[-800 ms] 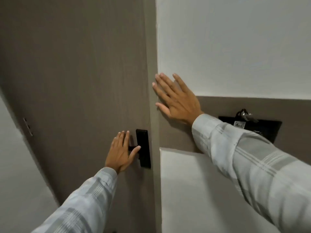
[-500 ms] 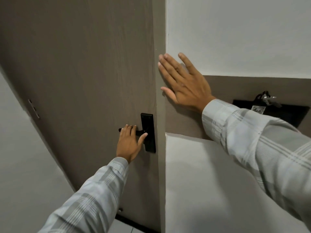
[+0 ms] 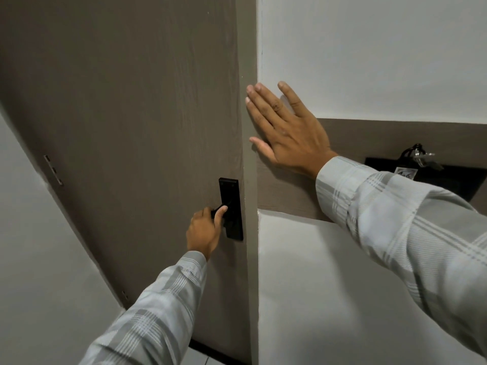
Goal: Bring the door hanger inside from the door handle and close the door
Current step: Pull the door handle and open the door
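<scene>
The left hand [image 3: 204,230] is gripping the black door handle [image 3: 216,209], fingers curled around the lever, which is running leftward from its upright black plate [image 3: 232,209] at the edge of the door [image 3: 126,106]. The right hand [image 3: 284,130] is lying open and flat on the wall [image 3: 369,54] beside the frame [image 3: 249,159]. The door is appearing shut against the frame. No door hanger is visible; the lever is mostly hidden by the fingers.

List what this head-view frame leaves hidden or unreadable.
- Door handle: mostly covered by the left hand, which is wrapped around it.
- Door hanger: not visible anywhere.
- Keys and tag on the black wall holder: too small to read, and the right sleeve cuts off the holder.
- Under the flat right hand: hidden.
</scene>
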The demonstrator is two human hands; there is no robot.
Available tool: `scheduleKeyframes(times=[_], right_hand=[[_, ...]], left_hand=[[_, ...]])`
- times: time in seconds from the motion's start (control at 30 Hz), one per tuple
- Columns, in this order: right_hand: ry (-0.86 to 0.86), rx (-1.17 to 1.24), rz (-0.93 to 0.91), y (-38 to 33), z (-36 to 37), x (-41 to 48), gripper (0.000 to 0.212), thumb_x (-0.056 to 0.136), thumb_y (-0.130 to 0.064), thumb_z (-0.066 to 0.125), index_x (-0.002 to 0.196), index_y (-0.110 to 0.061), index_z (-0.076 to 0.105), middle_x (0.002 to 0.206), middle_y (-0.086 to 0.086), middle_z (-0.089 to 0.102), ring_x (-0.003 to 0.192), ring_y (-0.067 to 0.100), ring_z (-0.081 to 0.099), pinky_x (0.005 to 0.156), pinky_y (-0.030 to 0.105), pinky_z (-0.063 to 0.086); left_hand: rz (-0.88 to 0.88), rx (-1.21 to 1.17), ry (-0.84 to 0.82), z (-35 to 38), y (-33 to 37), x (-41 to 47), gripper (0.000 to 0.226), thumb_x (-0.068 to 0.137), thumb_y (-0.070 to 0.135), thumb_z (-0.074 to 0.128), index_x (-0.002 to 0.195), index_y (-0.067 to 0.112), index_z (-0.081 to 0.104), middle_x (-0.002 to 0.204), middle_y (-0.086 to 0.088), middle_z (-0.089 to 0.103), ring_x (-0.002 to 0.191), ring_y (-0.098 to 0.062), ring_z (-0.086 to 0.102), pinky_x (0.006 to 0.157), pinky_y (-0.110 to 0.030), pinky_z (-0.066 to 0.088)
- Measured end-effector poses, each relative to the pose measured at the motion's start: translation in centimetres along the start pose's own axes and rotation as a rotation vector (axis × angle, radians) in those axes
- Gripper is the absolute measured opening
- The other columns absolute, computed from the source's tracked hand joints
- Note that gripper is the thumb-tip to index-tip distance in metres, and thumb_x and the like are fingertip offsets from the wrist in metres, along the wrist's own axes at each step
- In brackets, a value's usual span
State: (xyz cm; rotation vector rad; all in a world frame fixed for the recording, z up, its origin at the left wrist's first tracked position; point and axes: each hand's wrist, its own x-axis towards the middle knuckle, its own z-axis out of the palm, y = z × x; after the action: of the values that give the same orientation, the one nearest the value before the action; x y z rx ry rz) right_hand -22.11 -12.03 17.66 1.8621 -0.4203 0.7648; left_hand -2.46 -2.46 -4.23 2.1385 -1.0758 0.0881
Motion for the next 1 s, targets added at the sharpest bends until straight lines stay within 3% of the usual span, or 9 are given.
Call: scheduleKeyframes(times=[0.1,0.27,0.43,0.53,0.63,0.73,1.0], right_hand=[[-0.016,0.005,-0.003,-0.1,0.0,0.0,0.071,0.104,-0.049,0.020,0.156,0.000,0.021,0.163,0.019,0.021,0.152,0.030,0.019,0.122,0.053,0.014],[-0.014,0.001,-0.002,0.0,0.0,-0.1,0.071,0.104,-0.049,0.022,0.155,0.000,0.022,0.163,0.019,0.022,0.152,0.030,0.020,0.122,0.052,0.016],[-0.023,0.011,0.002,0.0,0.0,-0.2,0.071,0.104,-0.049,0.020,0.155,0.000,0.021,0.163,0.019,0.021,0.152,0.029,0.019,0.123,0.052,0.015],[-0.043,0.006,0.006,0.0,0.0,-0.1,0.072,0.104,-0.050,0.018,0.156,0.000,0.020,0.163,0.019,0.020,0.153,0.030,0.018,0.123,0.051,0.014],[-0.082,0.020,0.009,0.0,-0.2,-0.1,0.072,0.104,-0.051,0.018,0.156,-0.001,0.019,0.164,0.019,0.018,0.153,0.030,0.016,0.123,0.051,0.013],[-0.105,0.059,0.041,-0.2,-0.5,-0.4,0.071,0.104,-0.049,0.021,0.156,-0.001,0.018,0.164,0.018,0.017,0.153,0.029,0.014,0.124,0.050,0.009],[-0.160,0.194,0.180,-3.5,-1.2,-3.7,0.068,0.100,-0.036,0.038,0.157,-0.002,0.019,0.165,0.016,0.015,0.154,0.027,0.012,0.125,0.046,0.009]], left_hand=[[-0.058,-0.026,-0.039,0.6,-0.1,-0.2,0.061,0.098,0.060,0.029,0.099,0.007,0.059,0.104,-0.024,0.069,0.097,-0.047,0.062,0.077,-0.044,0.046],[-0.081,-0.075,-0.077,0.4,-0.5,-0.5,0.064,0.097,0.063,0.027,0.108,0.012,0.065,0.104,-0.024,0.071,0.101,-0.046,0.063,0.077,-0.039,0.043],[0.056,-0.059,-0.084,-1.6,-2.0,-1.4,0.065,0.092,0.069,0.024,0.098,0.018,0.064,0.093,-0.011,0.070,0.092,-0.034,0.064,0.074,-0.034,0.043],[0.332,0.161,0.031,-3.6,-2.8,-0.9,0.064,0.094,0.063,0.031,0.098,0.012,0.070,0.091,-0.010,0.067,0.091,-0.030,0.060,0.084,-0.038,0.048],[0.447,0.316,0.029,-4.9,-3.1,-0.9,0.061,0.095,0.058,0.034,0.104,0.011,0.071,0.094,-0.012,0.067,0.095,-0.031,0.060,0.101,-0.044,0.045],[0.468,0.329,0.043,-5.8,-3.1,-1.7,0.066,0.095,0.060,0.027,0.103,0.011,0.072,0.094,-0.011,0.069,0.095,-0.030,0.063,0.112,-0.044,0.038],[0.429,0.339,0.026,-7.6,-4.0,-3.7,0.065,0.095,0.062,0.027,0.105,0.015,0.070,0.103,-0.005,0.070,0.102,-0.023,0.062,0.118,-0.040,0.031]])
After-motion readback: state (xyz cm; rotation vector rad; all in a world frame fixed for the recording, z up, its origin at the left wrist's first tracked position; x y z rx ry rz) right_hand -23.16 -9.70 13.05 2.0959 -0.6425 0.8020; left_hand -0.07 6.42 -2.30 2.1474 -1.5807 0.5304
